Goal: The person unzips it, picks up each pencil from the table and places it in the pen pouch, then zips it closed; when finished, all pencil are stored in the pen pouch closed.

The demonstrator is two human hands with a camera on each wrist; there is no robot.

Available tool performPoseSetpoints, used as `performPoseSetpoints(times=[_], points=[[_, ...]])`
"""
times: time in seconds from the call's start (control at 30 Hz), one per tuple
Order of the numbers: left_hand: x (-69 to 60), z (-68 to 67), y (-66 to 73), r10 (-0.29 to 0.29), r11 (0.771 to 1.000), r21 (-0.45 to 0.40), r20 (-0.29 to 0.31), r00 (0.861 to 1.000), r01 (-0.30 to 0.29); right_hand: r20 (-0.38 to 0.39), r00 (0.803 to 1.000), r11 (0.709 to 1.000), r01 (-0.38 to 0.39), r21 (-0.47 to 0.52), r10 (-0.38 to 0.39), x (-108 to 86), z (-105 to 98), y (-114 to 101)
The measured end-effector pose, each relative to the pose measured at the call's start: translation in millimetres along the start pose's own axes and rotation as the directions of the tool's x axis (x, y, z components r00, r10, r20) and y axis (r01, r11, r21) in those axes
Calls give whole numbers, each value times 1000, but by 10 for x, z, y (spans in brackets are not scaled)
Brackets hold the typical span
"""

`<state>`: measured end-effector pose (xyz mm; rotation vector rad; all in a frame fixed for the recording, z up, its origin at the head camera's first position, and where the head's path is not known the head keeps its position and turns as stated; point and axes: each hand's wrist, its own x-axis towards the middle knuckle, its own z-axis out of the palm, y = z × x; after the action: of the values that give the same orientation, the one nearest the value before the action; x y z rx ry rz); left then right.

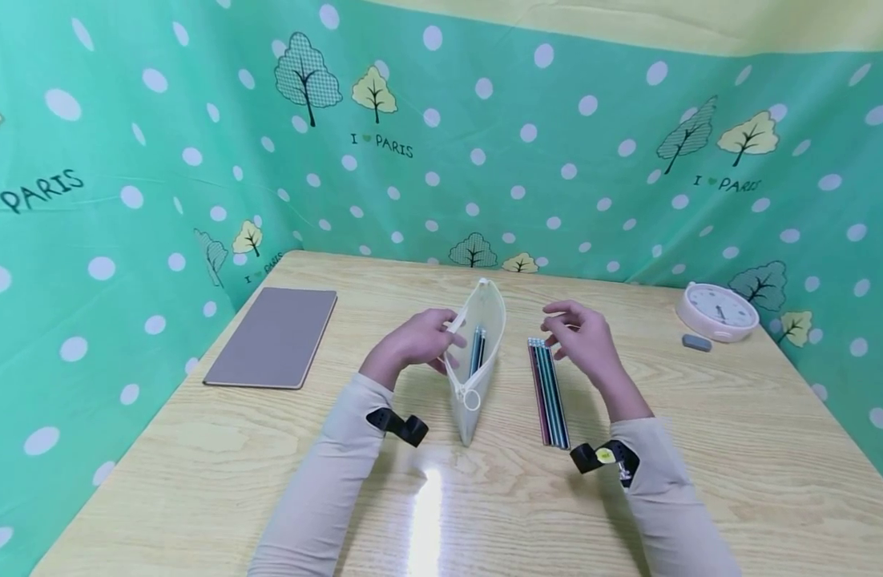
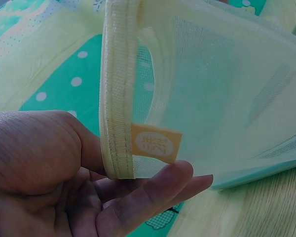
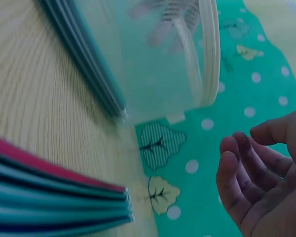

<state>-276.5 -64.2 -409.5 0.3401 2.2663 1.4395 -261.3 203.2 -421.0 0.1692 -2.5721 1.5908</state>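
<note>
Just right of my left hand (image 1: 421, 338), which pinches its edge, the pouch (image 1: 493, 320) stands open with a few pencils (image 1: 477, 353) already inside. Beside my right hand (image 1: 584, 338), loose and holding nothing, a row of pencils (image 1: 548, 393) lies on the table (image 1: 514, 505); I judge the packing part done, that row left.

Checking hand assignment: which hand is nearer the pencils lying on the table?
Right. The right hand is near the far end of the pencils; the left hand is farther left, gripping the pouch.
</note>
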Motion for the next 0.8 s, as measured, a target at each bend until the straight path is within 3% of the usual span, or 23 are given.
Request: performPoseSetpoints(times=[0.23,0.43,0.57,0.7,0.8], points=[[-26,-61,-7,9,1000,8,-16,1000,-9,22,998,997,-65,-44,66,95,-100,100],[-18,-41,-19,7,1000,7,-15,1000,-7,104,982,976,-138,-170,157,137,-47,220],[0,-6,-31,6,1000,-1,-1,1000,-6,178,965,939,-127,-321,192,200,-11,288],[11,15,-27,0,1000,-4,-1,1000,0,258,942,875,-67,-480,214,296,-14,337],[11,12,-12,-1,1000,5,1,1000,1,310,919,836,-35,-547,242,355,-21,372]])
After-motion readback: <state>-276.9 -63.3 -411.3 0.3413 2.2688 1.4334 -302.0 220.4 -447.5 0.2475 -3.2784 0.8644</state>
